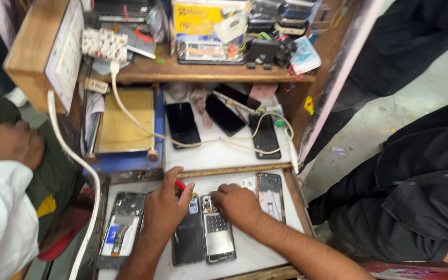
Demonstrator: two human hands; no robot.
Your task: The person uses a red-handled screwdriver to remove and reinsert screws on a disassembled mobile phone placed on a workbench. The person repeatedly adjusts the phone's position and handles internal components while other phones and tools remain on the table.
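Observation:
My left hand (166, 206) grips a red-handled tool (180, 184) over a dark phone body (187, 236) lying on the white tray (255, 254). My right hand (237, 203) presses down on the top of an opened phone with a silver metal plate (217, 234) beside it. A phone frame (270, 194) with a camera cutout lies just right of my right hand. Another opened phone with its board showing (121, 225) lies left of my left hand.
Three dark phones (182, 124) (225, 115) (264, 136) lie on the white surface behind, crossed by a white cable (130, 116). A yellow-topped heating pad (125, 122) stands at left. A cluttered wooden shelf (198, 72) is above. One person sits at left (6, 171), another in black at right (421, 192).

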